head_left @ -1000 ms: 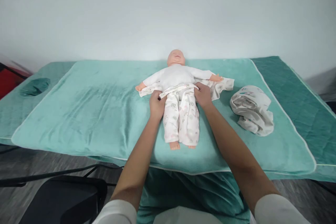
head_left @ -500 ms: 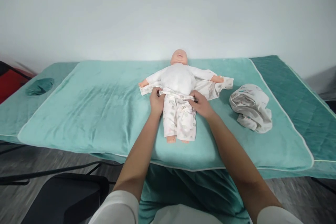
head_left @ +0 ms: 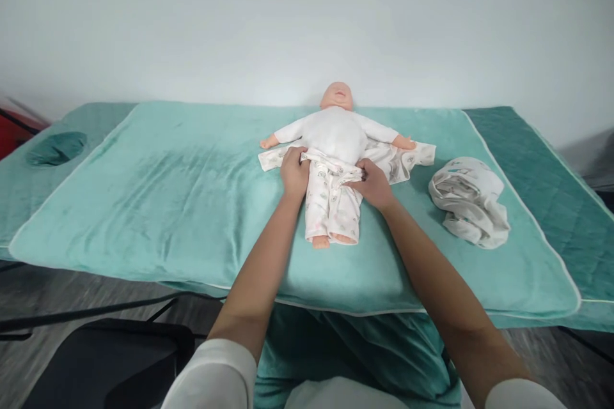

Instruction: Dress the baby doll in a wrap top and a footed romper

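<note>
A baby doll [head_left: 334, 131] lies on its back on the green bed, head toward the wall, arms spread. White printed baby pants [head_left: 330, 198] cover its legs, with the feet showing at the cuffs. My left hand [head_left: 294, 174] is closed on the waistband at the doll's hip on the left. On the other side my right hand [head_left: 375, 184] pinches the same waistband. A printed baby shirt [head_left: 422, 153] is spread flat beneath the doll's torso, its sleeves sticking out to both sides.
A crumpled white printed cloth [head_left: 470, 201] lies to the right on the bed cover [head_left: 144, 204]. The bed has a face hole [head_left: 56, 148] at its left end. A black chair [head_left: 110, 364] stands below at the left, and a white wall [head_left: 288, 19] rises behind.
Both hands have drawn the waistband a little higher on the doll's belly. The pant legs have ridden up slightly. The camera view has shifted somewhat.
</note>
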